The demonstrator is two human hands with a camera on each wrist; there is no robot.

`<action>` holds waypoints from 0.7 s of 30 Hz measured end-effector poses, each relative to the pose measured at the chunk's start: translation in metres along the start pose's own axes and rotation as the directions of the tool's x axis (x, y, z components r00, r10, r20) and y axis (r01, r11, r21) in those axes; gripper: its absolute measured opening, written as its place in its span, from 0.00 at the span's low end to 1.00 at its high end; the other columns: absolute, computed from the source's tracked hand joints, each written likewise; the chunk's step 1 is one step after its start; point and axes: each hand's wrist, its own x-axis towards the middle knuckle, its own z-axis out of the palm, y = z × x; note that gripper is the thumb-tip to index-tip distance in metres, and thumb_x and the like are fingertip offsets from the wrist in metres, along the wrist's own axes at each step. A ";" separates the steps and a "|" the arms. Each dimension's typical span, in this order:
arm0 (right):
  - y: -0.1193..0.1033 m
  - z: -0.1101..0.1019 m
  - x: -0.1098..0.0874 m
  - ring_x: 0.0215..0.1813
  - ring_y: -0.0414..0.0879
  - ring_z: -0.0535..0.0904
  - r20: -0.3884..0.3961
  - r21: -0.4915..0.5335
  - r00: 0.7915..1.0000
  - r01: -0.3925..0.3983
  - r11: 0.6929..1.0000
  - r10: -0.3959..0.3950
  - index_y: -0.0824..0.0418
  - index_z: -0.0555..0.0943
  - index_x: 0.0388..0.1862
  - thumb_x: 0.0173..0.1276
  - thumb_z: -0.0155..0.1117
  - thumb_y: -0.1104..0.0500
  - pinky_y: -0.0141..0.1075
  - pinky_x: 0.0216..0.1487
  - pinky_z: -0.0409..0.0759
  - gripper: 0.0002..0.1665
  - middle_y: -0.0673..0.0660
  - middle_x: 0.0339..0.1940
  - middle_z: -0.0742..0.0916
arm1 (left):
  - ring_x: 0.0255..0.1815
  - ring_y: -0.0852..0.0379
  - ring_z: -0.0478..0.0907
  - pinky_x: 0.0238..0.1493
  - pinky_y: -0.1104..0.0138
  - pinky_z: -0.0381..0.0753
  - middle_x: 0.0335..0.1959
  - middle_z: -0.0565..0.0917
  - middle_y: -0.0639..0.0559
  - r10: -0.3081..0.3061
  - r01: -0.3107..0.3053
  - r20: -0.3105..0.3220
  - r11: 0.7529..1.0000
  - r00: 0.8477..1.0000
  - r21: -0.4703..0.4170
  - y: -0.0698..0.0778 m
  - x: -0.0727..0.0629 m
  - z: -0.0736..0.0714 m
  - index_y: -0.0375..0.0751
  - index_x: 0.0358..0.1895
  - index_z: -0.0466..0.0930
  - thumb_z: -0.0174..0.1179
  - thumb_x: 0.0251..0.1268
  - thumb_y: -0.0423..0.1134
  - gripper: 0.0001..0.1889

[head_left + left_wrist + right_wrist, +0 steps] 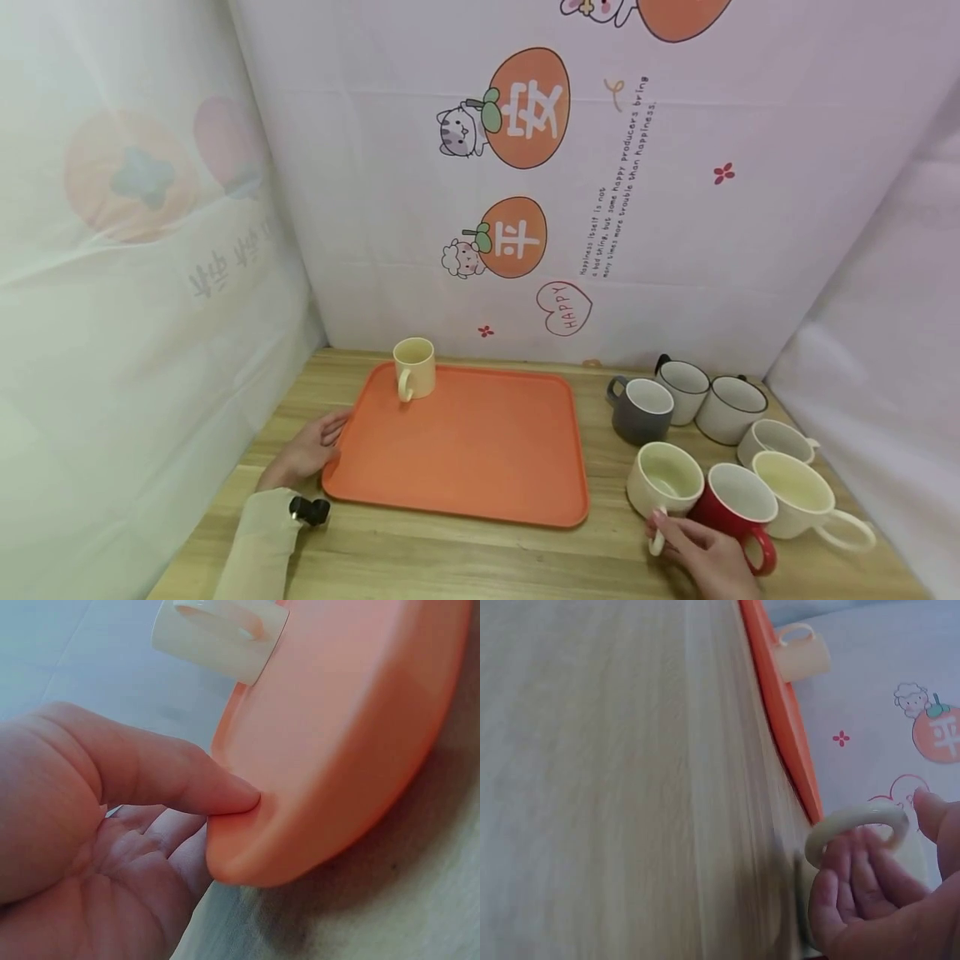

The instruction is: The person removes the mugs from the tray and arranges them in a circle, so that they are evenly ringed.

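Observation:
An orange tray (457,450) lies on the wooden table, with a cream mug (415,367) upright in its far left corner. My left hand (309,446) grips the tray's left edge; in the left wrist view the thumb (217,791) presses on the rim while the other fingers are partly hidden behind it. At the right, my right hand (705,554) is at the handle of a pale cream mug (665,482). The right wrist view shows its fingers (862,874) curled at the handle loop (855,817), the thumb raised apart from it.
Right of the held mug stand a red mug (738,500) and a large cream mug (798,496). Behind are a dark grey mug (642,412), two white mugs with dark rims (731,410) and another pale mug (776,443). Printed white cloth (420,208) walls the table.

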 end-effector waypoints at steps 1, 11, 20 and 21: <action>0.000 -0.002 -0.002 0.46 0.36 0.87 -0.025 -0.055 0.999 0.032 0.998 -0.034 0.59 0.91 0.55 0.70 0.67 0.30 0.28 0.45 0.84 0.36 0.54 0.46 0.94 | 0.84 0.27 0.52 0.78 0.51 0.71 0.83 0.54 0.23 -0.005 0.005 -0.004 1.000 1.000 -0.004 -0.001 0.000 0.000 0.24 0.83 0.49 0.50 0.60 0.15 0.44; -0.037 -0.012 -0.034 0.37 0.21 0.80 -0.231 -0.296 0.868 0.368 0.881 -0.440 0.54 0.91 0.49 0.61 0.81 0.43 0.17 0.40 0.75 0.22 0.49 0.40 0.94 | 0.84 0.26 0.52 0.78 0.50 0.71 0.83 0.54 0.23 -0.007 0.007 -0.001 1.000 1.000 -0.009 0.000 -0.001 0.001 0.23 0.83 0.49 0.49 0.60 0.15 0.43; -0.108 0.017 -0.015 0.50 0.40 0.89 -0.089 -0.344 0.696 0.650 0.678 -0.713 0.52 0.90 0.53 0.58 0.84 0.49 0.37 0.53 0.87 0.24 0.48 0.47 0.94 | 0.85 0.28 0.51 0.72 0.63 0.76 0.84 0.54 0.25 -0.026 0.026 -0.004 0.999 1.000 -0.021 0.000 0.001 0.000 0.25 0.83 0.50 0.49 0.60 0.15 0.43; -0.115 0.024 -0.011 0.51 0.43 0.90 -0.065 -0.334 0.678 0.676 0.657 -0.732 0.53 0.90 0.53 0.58 0.84 0.49 0.40 0.54 0.87 0.25 0.48 0.47 0.94 | 0.85 0.28 0.52 0.72 0.62 0.76 0.84 0.54 0.25 -0.027 0.027 -0.003 0.999 1.000 -0.018 0.000 0.001 0.001 0.25 0.83 0.50 0.49 0.60 0.15 0.43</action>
